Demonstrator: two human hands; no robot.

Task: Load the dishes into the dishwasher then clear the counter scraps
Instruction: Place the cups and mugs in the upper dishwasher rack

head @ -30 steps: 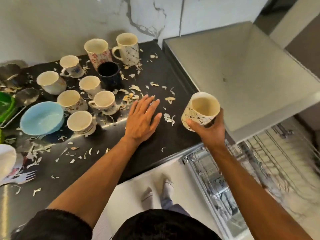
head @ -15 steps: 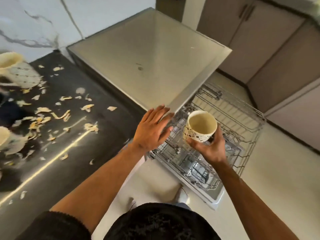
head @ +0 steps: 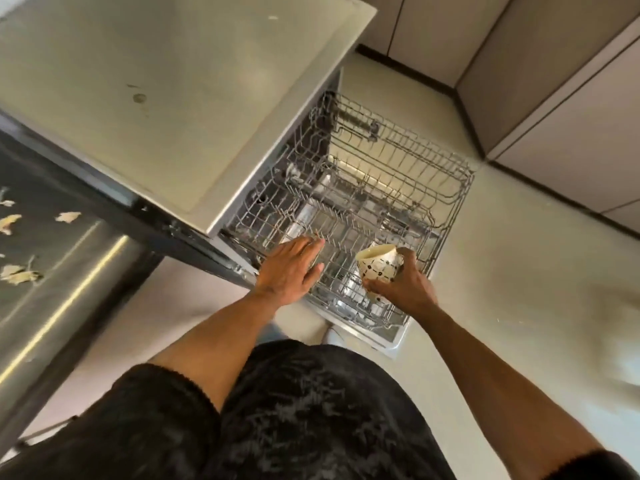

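My right hand (head: 403, 289) grips a cream mug with a dark diamond pattern (head: 379, 265), tilted with its mouth turned to the upper left, just above the near part of the pulled-out wire rack (head: 450, 206) of the dishwasher. My left hand (head: 289, 266) hovers flat, fingers straight, over the rack's near left corner, holding nothing. A few pale scraps (head: 19, 273) lie on the dark counter (head: 62, 271) at the far left. The other mugs are out of view.
The dishwasher's grey top (head: 156, 81) juts out over the back of the rack. Its open door (head: 388, 341) lies low beneath the rack, near my feet. Beige cabinet fronts (head: 554, 98) close off the right side, with pale floor (head: 502, 306) between.
My view swung from the counter to the dishwasher. Both hands dropped toward the rack, and the mug went from upright to tilted, low over the rack's front.
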